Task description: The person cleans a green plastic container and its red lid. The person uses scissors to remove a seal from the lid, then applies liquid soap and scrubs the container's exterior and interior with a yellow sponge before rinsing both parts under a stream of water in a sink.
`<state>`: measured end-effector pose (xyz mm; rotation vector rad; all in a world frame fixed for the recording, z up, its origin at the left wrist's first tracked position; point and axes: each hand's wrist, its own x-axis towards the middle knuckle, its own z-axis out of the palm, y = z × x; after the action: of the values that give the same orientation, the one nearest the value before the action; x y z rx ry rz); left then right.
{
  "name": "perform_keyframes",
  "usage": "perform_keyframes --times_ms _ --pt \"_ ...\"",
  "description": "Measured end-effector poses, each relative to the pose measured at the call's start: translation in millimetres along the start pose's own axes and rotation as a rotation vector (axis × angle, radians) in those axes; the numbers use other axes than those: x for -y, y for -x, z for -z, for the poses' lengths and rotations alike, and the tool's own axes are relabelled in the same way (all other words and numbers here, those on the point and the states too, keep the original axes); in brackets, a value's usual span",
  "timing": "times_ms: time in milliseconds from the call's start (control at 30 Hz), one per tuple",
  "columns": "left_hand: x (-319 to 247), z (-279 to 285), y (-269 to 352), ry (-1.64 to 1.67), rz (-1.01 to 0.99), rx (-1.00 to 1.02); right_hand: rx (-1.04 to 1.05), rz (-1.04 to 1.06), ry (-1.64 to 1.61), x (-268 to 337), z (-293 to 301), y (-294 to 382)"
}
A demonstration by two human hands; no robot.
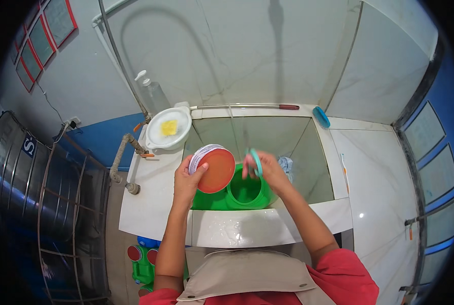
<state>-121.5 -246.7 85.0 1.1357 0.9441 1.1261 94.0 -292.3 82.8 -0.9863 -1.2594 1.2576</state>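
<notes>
My left hand grips a round red lid by its left edge; whitish wrapping with dark marks runs round its rim. To its right, my right hand is closed on a tool with turquoise handles, which look like those of scissors; its blade is blurred. Below the hands, a green plastic container with a wide round open mouth stands in the tiled basin, at its front edge. More green plastic shows to its left, partly under the lid. A crumpled bluish-white wrapper lies in the basin behind my right hand.
A white plastic bowl with a yellow sponge sits on the left ledge, near a pump bottle. A metal rod and blue brush lie along the back ledge. A toothbrush lies right; pipe left.
</notes>
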Motion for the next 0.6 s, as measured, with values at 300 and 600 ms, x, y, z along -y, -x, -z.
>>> perform_keyframes --times_ms 300,600 --pt "2.2 -10.3 -14.4 -0.093 -0.118 0.128 0.230 -0.440 -0.674 -15.9 -27.4 20.8" --pt "18.1 -16.4 -12.8 -0.222 -0.144 0.165 0.009 -0.191 -0.205 -21.8 -35.8 -2.3"
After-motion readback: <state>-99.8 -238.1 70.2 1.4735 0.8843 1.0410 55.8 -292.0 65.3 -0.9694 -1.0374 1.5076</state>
